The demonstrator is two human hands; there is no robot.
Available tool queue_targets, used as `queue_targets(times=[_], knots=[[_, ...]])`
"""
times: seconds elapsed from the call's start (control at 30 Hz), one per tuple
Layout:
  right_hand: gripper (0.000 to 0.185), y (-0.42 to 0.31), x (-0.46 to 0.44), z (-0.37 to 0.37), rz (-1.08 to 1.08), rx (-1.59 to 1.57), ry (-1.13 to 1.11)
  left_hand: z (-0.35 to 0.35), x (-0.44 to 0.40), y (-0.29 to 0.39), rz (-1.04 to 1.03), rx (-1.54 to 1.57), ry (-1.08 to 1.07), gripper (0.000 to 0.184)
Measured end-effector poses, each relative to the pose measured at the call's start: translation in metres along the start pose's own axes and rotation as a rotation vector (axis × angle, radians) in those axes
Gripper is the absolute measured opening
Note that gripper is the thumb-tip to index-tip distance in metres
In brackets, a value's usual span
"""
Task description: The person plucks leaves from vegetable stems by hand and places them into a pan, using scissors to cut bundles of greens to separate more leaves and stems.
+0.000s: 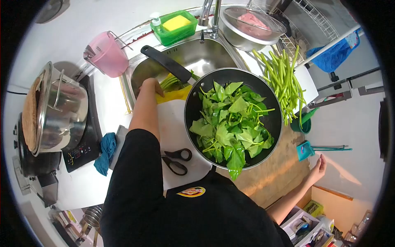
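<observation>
My left hand [151, 85] reaches down into the sink [201, 57], beside a yellow thing [175, 95] and some green stalks [173, 83]. Its fingers are mostly hidden, so what it grips, if anything, does not show. Out to the right, away from the counter, my right hand [317, 169] hangs in the air with loosely bent fingers and nothing visible in it. A black frying pan [269, 119] heaped with green leaves [234, 119] sits in front of me, its handle [164, 61] over the sink. Black-handled scissors [177, 160] lie on a white cutting board [193, 168].
Long green beans [284, 80] lie right of the pan. Behind the sink stand a green caddy [181, 35] with a yellow sponge, a faucet [214, 20] and a lidded bowl [251, 33]. At left are a pink container [108, 55], a steel pot [63, 109] and a teal cloth [106, 154].
</observation>
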State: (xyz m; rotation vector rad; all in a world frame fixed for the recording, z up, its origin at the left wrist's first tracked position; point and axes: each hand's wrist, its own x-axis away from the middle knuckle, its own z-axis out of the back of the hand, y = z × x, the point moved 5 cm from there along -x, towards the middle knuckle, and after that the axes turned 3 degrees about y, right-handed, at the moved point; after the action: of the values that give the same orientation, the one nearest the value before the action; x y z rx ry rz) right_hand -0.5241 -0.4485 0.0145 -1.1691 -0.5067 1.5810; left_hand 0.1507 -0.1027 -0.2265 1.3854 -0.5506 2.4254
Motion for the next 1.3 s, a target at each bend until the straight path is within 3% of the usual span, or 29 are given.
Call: queue_targets(times=[0.07, 0.13, 0.23, 0.27, 0.37, 0.43, 0.47, 0.5, 0.57, 0.6, 0.67, 0.77, 0.87, 1.07, 1.3], knots=[[0.025, -0.007, 0.006, 0.005, -0.003, 0.022, 0.009, 0.005, -0.06, -0.008, -0.064, 0.153, 0.045, 0.068], [0.025, -0.001, 0.002, 0.006, 0.005, -0.008, -0.011, 0.015, -0.053, -0.008, -0.155, 0.249, 0.089, 0.062], [0.025, -0.023, 0.004, -0.008, -0.002, -0.092, -0.028, 0.044, 0.058, -0.012, -0.312, 0.327, 0.238, 0.035], [0.024, -0.043, 0.009, -0.016, -0.008, -0.128, -0.033, 0.045, 0.12, -0.014, -0.264, 0.411, 0.32, 0.038], [0.025, -0.12, 0.038, -0.053, 0.001, -0.429, -0.203, 0.038, 0.129, -0.056, -0.339, 0.763, 0.504, 0.041], [0.02, -0.184, 0.076, -0.08, 0.091, -0.552, -0.38, 0.014, 0.166, -0.079, -0.455, 1.009, 0.569, 0.043], [0.017, -0.215, 0.101, -0.091, 0.238, -0.523, -0.532, -0.001, 0.184, -0.089, -0.448, 1.136, 0.547, 0.042], [0.017, -0.251, 0.133, -0.099, 0.246, -0.608, -0.777, -0.017, 0.206, -0.095, -0.444, 1.262, 0.523, 0.042], [0.013, -0.292, 0.189, -0.122, 0.575, -0.618, -1.272, -0.05, 0.258, -0.099, -0.421, 1.451, 0.522, 0.041], [0.009, -0.299, 0.222, -0.135, 0.546, -0.687, -1.531, -0.067, 0.281, -0.098, -0.402, 1.513, 0.548, 0.041], [0.016, -0.294, 0.28, -0.154, 0.63, -0.748, -1.748, -0.104, 0.287, -0.106, -0.404, 1.591, 0.632, 0.041], [0.023, -0.269, 0.33, -0.169, 0.97, -0.487, -1.546, -0.154, 0.316, -0.093, -0.41, 1.725, 0.678, 0.041], [0.028, -0.244, 0.346, -0.176, 1.039, -0.116, -1.452, -0.196, 0.313, -0.078, -0.4, 1.868, 0.684, 0.045], [0.029, -0.236, 0.327, -0.176, 0.837, -0.065, -1.291, -0.214, 0.319, -0.02, -0.593, 2.212, 0.432, 0.039], [0.027, -0.246, 0.329, -0.175, 0.951, 0.096, -1.136, -0.22, 0.317, -0.007, -0.68, 2.03, 0.121, 0.041]])
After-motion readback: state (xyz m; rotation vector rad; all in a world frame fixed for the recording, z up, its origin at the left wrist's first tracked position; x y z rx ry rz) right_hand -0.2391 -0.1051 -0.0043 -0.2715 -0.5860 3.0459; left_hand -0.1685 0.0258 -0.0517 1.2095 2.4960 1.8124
